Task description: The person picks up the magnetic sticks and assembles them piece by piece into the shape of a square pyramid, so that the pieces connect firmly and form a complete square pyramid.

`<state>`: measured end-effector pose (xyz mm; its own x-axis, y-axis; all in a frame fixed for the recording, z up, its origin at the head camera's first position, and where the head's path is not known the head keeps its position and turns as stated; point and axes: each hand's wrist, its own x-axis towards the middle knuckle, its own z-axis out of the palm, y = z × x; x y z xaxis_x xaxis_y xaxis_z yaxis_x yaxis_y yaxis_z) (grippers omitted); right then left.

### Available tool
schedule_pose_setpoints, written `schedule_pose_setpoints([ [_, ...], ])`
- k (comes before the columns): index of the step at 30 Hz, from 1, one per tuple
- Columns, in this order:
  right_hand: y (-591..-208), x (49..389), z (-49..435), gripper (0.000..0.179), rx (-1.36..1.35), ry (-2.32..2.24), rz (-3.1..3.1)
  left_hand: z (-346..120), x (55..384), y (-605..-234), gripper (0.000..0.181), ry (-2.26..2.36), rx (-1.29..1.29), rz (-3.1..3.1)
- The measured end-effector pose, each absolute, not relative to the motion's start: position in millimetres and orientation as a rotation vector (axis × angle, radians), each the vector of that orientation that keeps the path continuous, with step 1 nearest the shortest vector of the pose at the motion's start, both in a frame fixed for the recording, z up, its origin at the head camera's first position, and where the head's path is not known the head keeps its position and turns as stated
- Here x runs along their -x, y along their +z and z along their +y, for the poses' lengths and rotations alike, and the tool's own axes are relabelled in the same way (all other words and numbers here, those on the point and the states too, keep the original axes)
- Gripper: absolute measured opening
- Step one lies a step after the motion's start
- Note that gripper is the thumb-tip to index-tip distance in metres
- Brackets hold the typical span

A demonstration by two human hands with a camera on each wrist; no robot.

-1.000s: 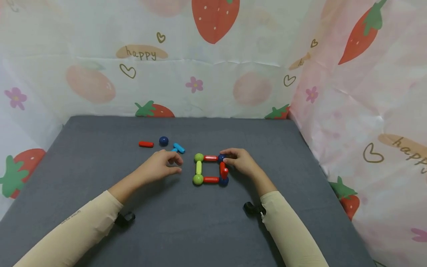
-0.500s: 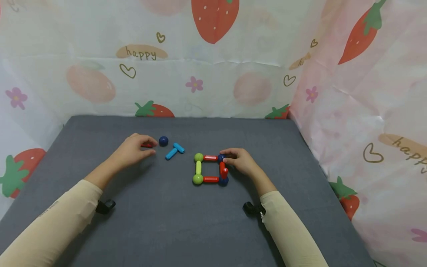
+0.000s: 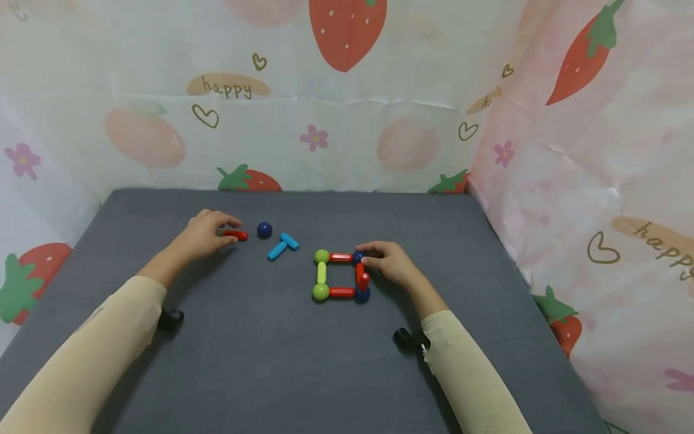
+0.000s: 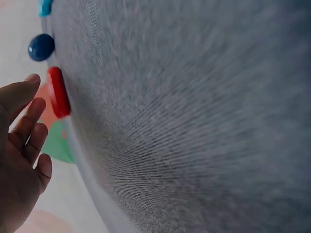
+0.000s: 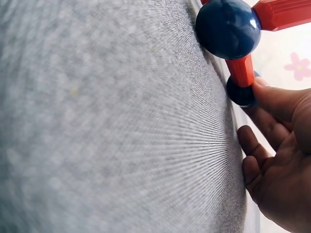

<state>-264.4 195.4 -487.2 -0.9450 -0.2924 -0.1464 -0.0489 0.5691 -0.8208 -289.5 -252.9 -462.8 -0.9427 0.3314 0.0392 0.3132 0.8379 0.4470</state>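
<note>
My left hand [image 3: 203, 234] is at a loose red toy building rod [image 3: 236, 235] on the table's far left side. In the left wrist view its thumb and fingers are spread beside the rod [image 4: 59, 92], with a gap showing between them. A square frame of rods and balls lies right of centre. Its left side is a lime rod [image 3: 321, 273] between two green balls [image 3: 321, 292]. Red rods [image 3: 341, 292] form the other sides, and another rises from the near-right blue ball [image 5: 228, 28]. My right hand [image 3: 391, 263] pinches the far-right blue ball [image 5: 240, 93] between thumb and fingers.
A loose dark blue ball [image 3: 264, 229] lies just right of the loose red rod. Two light blue rods [image 3: 278, 251] lie between that ball and the frame. Grey cloth [image 3: 260, 361] covers the table, and a printed curtain [image 3: 347, 138] stands behind its far edge.
My left hand has moved left, from beside the light blue rods to the loose red rod. The right hand has stayed at the frame's far-right ball.
</note>
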Motion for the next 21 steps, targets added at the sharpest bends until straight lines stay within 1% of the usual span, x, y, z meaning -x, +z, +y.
schedule_pose_setpoints([
  [6, -487.7, 265.2, 195.7, 0.031, 0.288, -1.319, 2.539, -257.1, 304.8, -469.6, 0.043, 0.636, -0.517, 2.934],
  [14, -490.3, 264.8, 194.8, 0.031, 0.297, -1.326, 2.545, -253.7, 311.8, -474.5, 0.032, 0.633, -0.548, 2.893],
  [21, -488.6, 264.5, 195.6, 0.031, 0.289, -1.330, 2.551, -251.0, 312.6, -475.2, 0.030, 0.632, -0.543, 2.892],
])
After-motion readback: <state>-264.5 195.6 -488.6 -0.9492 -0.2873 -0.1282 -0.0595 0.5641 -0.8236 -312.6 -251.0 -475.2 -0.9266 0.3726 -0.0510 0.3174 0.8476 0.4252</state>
